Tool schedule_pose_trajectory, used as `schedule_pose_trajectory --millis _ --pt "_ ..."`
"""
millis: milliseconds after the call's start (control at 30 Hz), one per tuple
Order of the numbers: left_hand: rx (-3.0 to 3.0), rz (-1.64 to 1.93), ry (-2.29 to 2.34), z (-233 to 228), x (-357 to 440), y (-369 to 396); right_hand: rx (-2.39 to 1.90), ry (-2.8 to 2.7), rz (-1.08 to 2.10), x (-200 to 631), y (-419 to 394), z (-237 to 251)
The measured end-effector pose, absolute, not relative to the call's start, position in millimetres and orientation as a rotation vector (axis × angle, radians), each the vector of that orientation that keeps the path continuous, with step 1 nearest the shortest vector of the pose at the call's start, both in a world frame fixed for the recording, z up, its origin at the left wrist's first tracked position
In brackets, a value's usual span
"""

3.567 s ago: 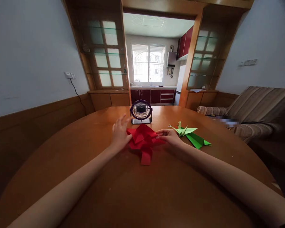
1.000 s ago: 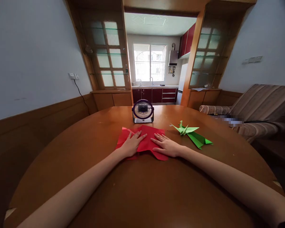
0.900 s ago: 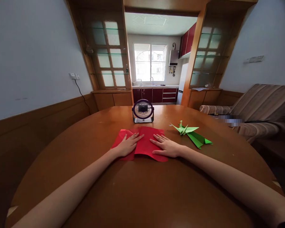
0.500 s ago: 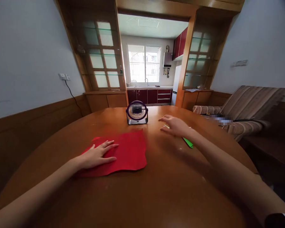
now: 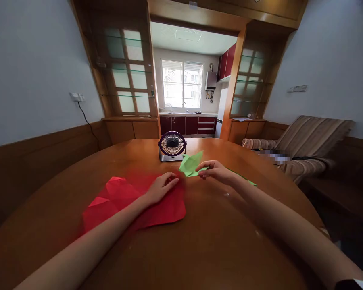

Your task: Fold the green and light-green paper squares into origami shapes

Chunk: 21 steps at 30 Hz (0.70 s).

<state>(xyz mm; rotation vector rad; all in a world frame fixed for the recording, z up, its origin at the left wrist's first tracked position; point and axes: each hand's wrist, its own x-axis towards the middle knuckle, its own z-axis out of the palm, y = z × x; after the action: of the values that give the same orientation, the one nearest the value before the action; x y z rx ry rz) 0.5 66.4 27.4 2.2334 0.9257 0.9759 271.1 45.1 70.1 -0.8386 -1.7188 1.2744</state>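
Note:
Out in front, a piece of light green folded paper (image 5: 190, 164) with pointed flaps stands up off the table. My right hand (image 5: 214, 170) pinches its lower right corner between thumb and fingers. My left hand (image 5: 162, 186) hovers over or rests on the right part of a red sheet of paper (image 5: 169, 213); which of the two I cannot tell. Its fingers are bent, with the thumb apart and nothing between them. Creases cross the red sheet's left part, which my left forearm partly covers. Beyond my right wrist lies another green paper piece (image 5: 251, 183), mostly hidden.
A small dark purple fan (image 5: 172, 144) stands just behind the green paper. All of this is on a round-edged brown wooden table (image 5: 181, 257). A striped armchair (image 5: 314, 137) is to the right, and a kitchen doorway lies beyond the table.
My left hand has slid right across the red paper, uncovering its creased left part. My right hand has taken hold of the light green folded paper and raised it, moving slightly left.

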Motion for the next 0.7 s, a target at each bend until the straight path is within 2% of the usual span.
schedule_pose_trajectory --millis 133,300,367,533,700 --pt "2.019 1.241 0.768 20 0 67 -0.764 -1.555 1.425 232 64 41" --pt "1.889 1.380 0.856 18 -3 68 -0.773 -1.472 1.405 203 83 11" --pt "1.912 1.362 0.907 18 -4 67 -0.796 -1.519 1.272 199 81 5" --pt "1.890 1.405 1.003 15 -5 69 -0.923 -1.551 0.546 200 62 3" --pt "1.863 1.490 1.030 10 -4 70 -0.832 -1.583 0.593 198 49 4"
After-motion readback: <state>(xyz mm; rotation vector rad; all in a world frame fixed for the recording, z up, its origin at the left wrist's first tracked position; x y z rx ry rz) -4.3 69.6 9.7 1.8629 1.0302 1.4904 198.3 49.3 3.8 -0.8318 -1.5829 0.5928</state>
